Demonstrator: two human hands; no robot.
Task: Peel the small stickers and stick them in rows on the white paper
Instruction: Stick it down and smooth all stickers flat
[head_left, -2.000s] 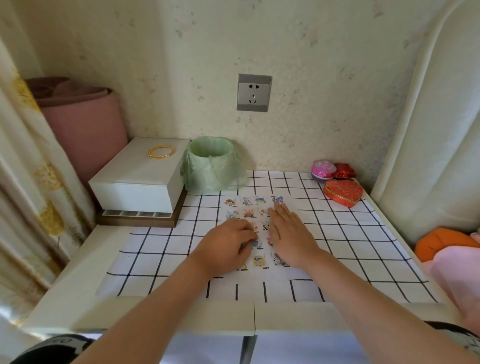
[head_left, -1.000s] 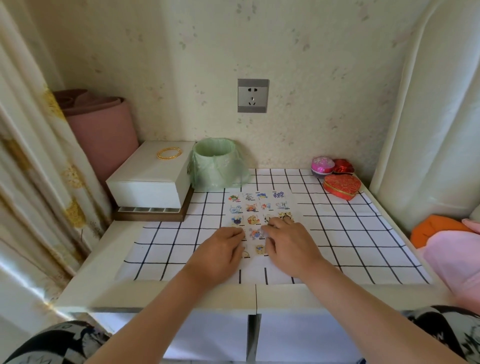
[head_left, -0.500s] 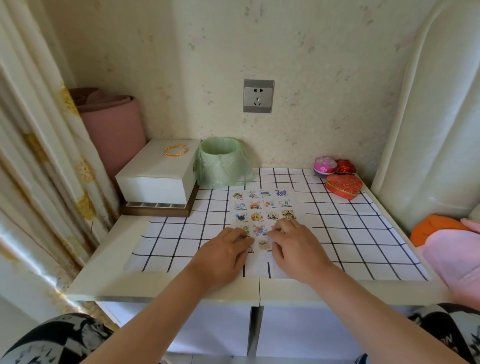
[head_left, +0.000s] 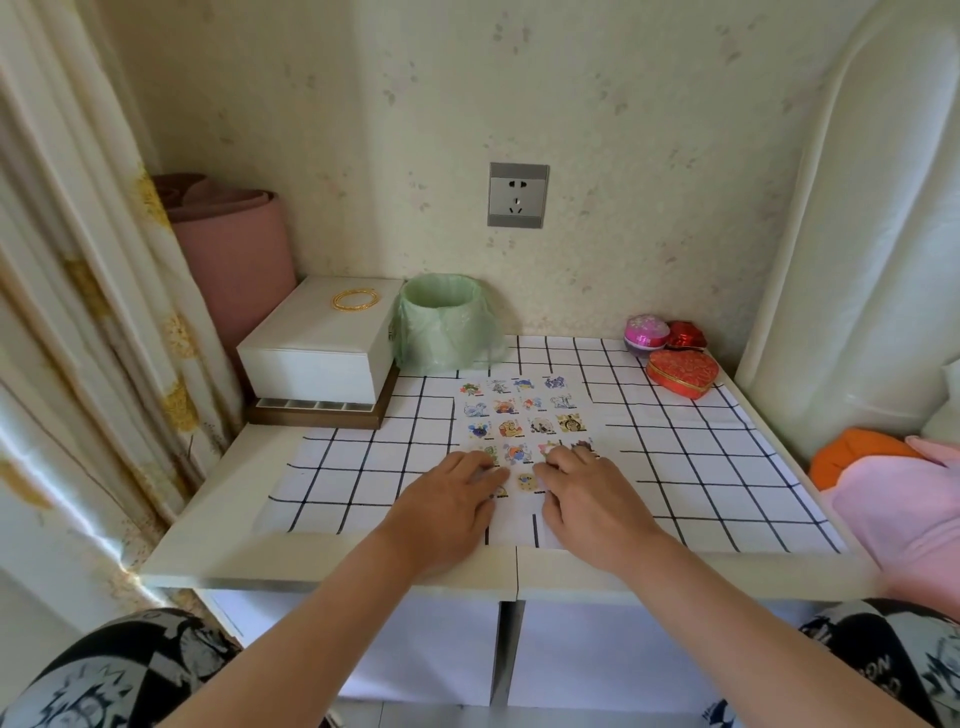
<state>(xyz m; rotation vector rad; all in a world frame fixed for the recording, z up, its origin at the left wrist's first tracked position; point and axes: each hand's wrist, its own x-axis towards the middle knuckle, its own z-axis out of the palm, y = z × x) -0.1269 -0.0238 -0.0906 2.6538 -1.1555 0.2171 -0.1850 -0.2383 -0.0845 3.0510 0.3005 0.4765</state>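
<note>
A white paper (head_left: 524, 413) lies on the black-and-white grid cloth (head_left: 691, 467) in the middle of the table. Several small cartoon stickers (head_left: 511, 428) sit on it in neat rows. My left hand (head_left: 449, 501) rests palm down on the paper's lower left part, fingertips at the lowest stickers. My right hand (head_left: 584, 496) rests palm down on the lower right part. One sticker (head_left: 526, 481) shows between the two hands. Both hands hide part of the lowest rows. I cannot see anything pinched in either hand.
A white box (head_left: 322, 348) with a gold bangle (head_left: 356, 300) stands at the back left, next to a green-lined small bin (head_left: 444, 325). A red heart tin (head_left: 683, 373) and a pink round box (head_left: 647, 332) sit at the back right. Curtain on the left, pink cloth on the right.
My head has drawn back and the view has widened. Both hands have slid down the paper toward me, uncovering the upper rows of stickers.
</note>
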